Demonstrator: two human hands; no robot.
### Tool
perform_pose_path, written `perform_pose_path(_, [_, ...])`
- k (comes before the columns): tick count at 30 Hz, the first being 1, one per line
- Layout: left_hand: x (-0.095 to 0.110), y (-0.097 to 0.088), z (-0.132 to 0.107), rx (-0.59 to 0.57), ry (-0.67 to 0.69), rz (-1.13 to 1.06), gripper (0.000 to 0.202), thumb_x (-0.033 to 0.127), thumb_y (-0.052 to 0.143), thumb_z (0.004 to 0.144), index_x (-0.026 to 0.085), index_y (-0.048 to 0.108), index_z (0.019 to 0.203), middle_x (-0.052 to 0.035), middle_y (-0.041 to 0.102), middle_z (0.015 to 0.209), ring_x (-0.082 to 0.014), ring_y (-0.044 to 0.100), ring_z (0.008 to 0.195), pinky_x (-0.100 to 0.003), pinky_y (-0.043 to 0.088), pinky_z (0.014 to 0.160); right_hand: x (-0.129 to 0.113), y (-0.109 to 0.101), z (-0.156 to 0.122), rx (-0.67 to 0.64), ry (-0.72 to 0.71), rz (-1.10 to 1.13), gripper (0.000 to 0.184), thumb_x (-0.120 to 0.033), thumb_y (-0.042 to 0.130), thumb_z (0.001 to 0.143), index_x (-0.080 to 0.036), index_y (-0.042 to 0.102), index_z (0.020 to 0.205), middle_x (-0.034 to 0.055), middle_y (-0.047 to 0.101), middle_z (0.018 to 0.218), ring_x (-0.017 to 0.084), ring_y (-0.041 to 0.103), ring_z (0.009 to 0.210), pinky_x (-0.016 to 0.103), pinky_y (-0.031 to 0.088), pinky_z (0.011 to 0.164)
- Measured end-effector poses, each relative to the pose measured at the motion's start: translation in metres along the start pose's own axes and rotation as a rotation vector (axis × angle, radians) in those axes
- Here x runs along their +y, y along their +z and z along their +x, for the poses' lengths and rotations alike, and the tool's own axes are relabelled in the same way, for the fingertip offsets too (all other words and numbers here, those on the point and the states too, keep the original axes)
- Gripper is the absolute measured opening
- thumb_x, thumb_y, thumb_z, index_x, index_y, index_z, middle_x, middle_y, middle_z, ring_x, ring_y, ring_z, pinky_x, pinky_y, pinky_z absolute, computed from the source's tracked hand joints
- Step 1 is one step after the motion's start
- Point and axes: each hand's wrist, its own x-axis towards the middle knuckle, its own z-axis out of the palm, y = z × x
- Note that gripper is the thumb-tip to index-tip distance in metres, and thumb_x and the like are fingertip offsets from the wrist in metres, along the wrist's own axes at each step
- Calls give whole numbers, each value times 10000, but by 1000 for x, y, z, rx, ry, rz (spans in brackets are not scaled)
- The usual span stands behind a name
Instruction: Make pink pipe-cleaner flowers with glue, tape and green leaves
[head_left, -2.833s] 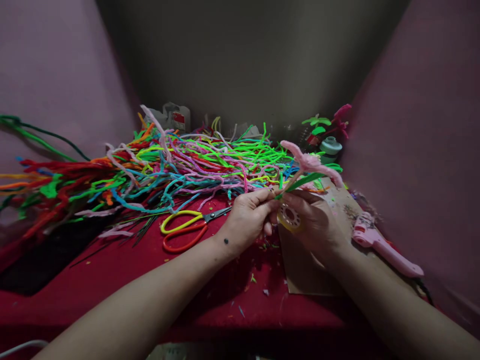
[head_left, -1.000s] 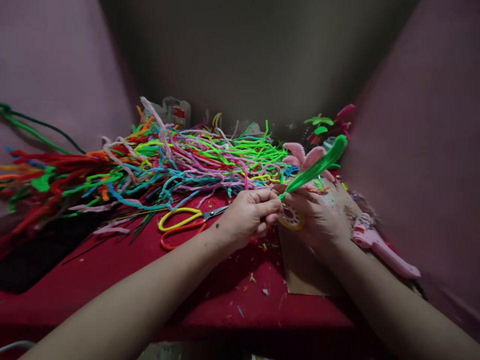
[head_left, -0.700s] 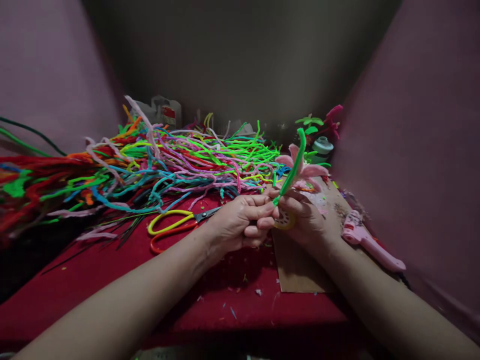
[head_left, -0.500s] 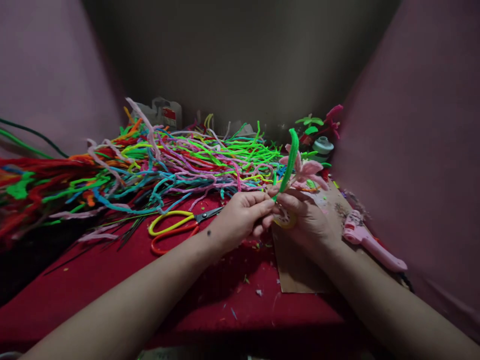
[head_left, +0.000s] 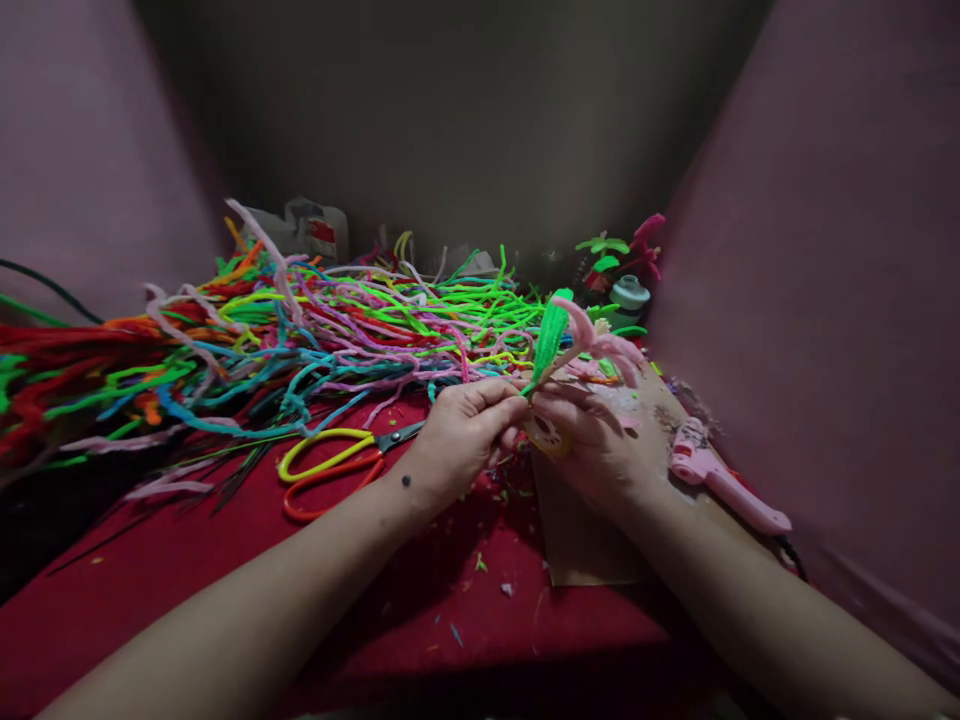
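My left hand (head_left: 459,437) and my right hand (head_left: 600,445) meet over the red table, both pinching the base of a pipe-cleaner flower. Its green leaf (head_left: 550,333) stands up from my fingertips, and pink petals (head_left: 606,343) spread to the right behind it. A roll of yellow tape (head_left: 545,437) hangs on the fingers of my right hand. Both hands are closed around the stem.
A big heap of coloured pipe cleaners (head_left: 300,320) covers the back and left of the red table (head_left: 187,560). Yellow-and-orange scissors (head_left: 330,470) lie left of my hands. A pink glue gun (head_left: 720,480) and brown cardboard (head_left: 585,540) lie right. Finished flowers (head_left: 622,250) stand at the back.
The green leaf has swung from pointing right to standing upright by the pink petals as my fingers turned the stem. The view has shifted slightly left.
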Motion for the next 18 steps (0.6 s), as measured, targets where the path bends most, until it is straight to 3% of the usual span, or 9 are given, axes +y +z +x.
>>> perform_pose_path(5, [-7, 1, -1, -66, -94, -262, 165, 273, 582, 777, 136, 541, 694, 69, 442, 480, -6, 326, 345, -121, 224, 353, 7, 1, 4, -44, 80, 157, 186, -322, 649, 715, -222, 699, 864, 8, 676, 767, 155, 608, 656, 297, 485, 622])
perform_pose_path(10, [-9, -5, -3, -371, -200, -529, 166, 285, 555, 805, 139, 541, 725, 81, 403, 484, 0, 216, 313, -139, 176, 339, 3, -1, -1, -117, 200, 330, 226, -290, 716, 640, -264, 704, 865, 1, 687, 738, 203, 645, 734, 341, 510, 661])
perform_pose_path(13, [-6, -10, -3, -475, -217, -458, 179, 308, 510, 826, 143, 533, 760, 82, 378, 509, -9, 200, 323, -153, 177, 343, -1, -1, -4, -82, 188, 291, 205, -281, 728, 623, -284, 711, 827, 2, 693, 746, 223, 648, 769, 364, 513, 682])
perform_pose_path(15, [-5, -9, -3, -398, -103, -204, 212, 317, 456, 855, 147, 528, 751, 66, 397, 525, -25, 259, 341, -165, 220, 357, -1, 1, -4, -20, 143, 248, 189, -261, 712, 641, -282, 709, 829, 5, 702, 802, 225, 649, 802, 367, 513, 700])
perform_pose_path(18, [-7, -5, -6, -56, 263, 438, 204, 270, 414, 877, 144, 561, 813, -14, 549, 656, -94, 495, 524, -205, 374, 481, 3, 4, -4, 79, 75, 210, 173, -206, 673, 675, -262, 701, 837, 6, 707, 881, 218, 648, 846, 359, 506, 732])
